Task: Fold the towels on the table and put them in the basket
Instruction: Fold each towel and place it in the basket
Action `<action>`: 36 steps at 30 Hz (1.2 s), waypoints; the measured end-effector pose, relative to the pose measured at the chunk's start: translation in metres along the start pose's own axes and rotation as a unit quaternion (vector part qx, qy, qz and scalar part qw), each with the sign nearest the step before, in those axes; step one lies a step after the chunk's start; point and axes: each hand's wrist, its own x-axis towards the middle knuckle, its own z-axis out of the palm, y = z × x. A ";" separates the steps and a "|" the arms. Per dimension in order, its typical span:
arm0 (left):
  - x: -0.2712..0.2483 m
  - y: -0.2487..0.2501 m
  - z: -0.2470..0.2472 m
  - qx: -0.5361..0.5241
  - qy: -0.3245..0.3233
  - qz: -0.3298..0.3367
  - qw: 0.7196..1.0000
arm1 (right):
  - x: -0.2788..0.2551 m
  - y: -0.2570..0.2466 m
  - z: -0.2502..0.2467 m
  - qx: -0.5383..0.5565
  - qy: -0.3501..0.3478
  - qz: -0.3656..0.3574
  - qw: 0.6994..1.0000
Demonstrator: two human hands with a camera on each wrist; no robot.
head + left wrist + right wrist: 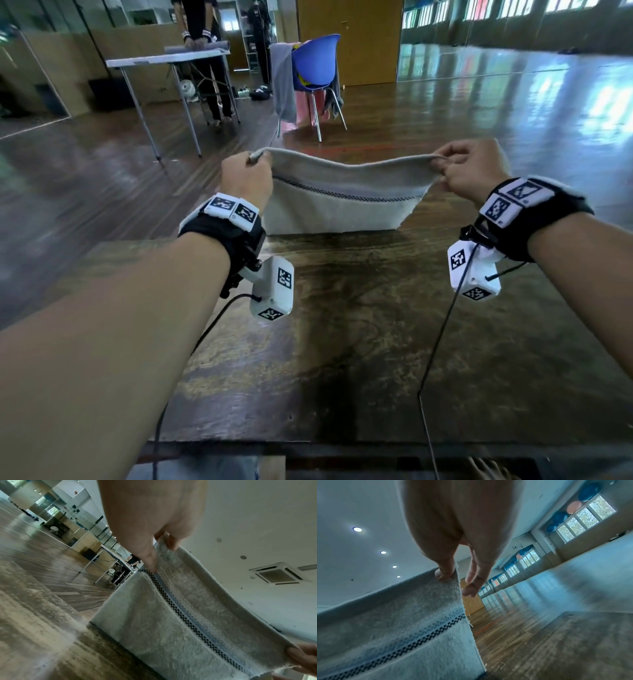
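A pale grey towel (pixel 337 202) with a dark checkered stripe hangs stretched between my two hands above the far edge of the wooden table (pixel 359 342); its lower part rests on the tabletop. My left hand (pixel 251 164) pinches the towel's upper left corner and my right hand (pixel 445 164) pinches the upper right corner. In the left wrist view the towel (pixel 180 615) runs from my left hand (pixel 159 550) down to the right hand's fingers (pixel 296 654). The right wrist view shows my right hand (pixel 448 573) gripping the towel (pixel 402 622) at its top edge. No basket is in view.
Beyond the table stands a blue chair (pixel 317 68) draped with grey and pink cloths. Another person stands at a folding table (pixel 168 60) at the back left. Glossy wooden floor surrounds the table. Cables hang from my wrist cameras over the tabletop.
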 end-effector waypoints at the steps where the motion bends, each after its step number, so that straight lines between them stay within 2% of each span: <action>1: 0.000 -0.004 0.000 -0.008 -0.002 -0.002 1.000 | -0.002 0.003 -0.003 0.013 0.003 0.007 1.000; 3: -0.001 -0.010 -0.002 -0.016 -0.005 0.003 1.000 | -0.009 0.007 -0.010 0.048 0.015 -0.004 0.999; 5: -0.008 -0.012 -0.008 -0.022 -0.010 0.003 1.000 | -0.021 0.009 -0.019 0.046 0.016 -0.051 0.998; 8: -0.025 -0.016 -0.025 0.031 -0.027 -0.005 0.999 | -0.046 0.010 -0.033 -0.014 -0.040 -0.092 0.995; 12: -0.060 -0.013 -0.049 0.070 -0.128 -0.042 0.988 | -0.084 0.013 -0.060 -0.109 -0.098 -0.122 0.982; 16: -0.085 -0.003 -0.067 0.116 -0.175 -0.015 0.978 | -0.123 0.000 -0.088 -0.111 -0.149 -0.133 0.974; 22: -0.117 0.029 -0.097 0.195 -0.218 0.060 0.954 | -0.161 -0.032 -0.127 -0.019 -0.146 -0.079 0.986; 24: -0.126 0.039 -0.105 0.205 -0.238 0.063 0.947 | -0.173 -0.048 -0.142 -0.004 -0.156 -0.063 0.986; 27: -0.144 0.056 -0.118 0.203 -0.303 0.039 0.930 | -0.190 -0.075 -0.166 -0.030 -0.190 -0.031 0.981; 30: -0.167 0.072 -0.133 0.224 -0.388 -0.007 0.894 | -0.206 -0.095 -0.187 -0.063 -0.276 0.026 0.959; 33: -0.186 0.082 -0.145 0.205 -0.456 -0.060 0.864 | -0.217 -0.106 -0.199 -0.083 -0.373 0.091 0.920; 36: -0.195 0.084 -0.152 0.208 -0.513 -0.096 0.827 | -0.221 -0.107 -0.204 -0.093 -0.429 0.135 0.888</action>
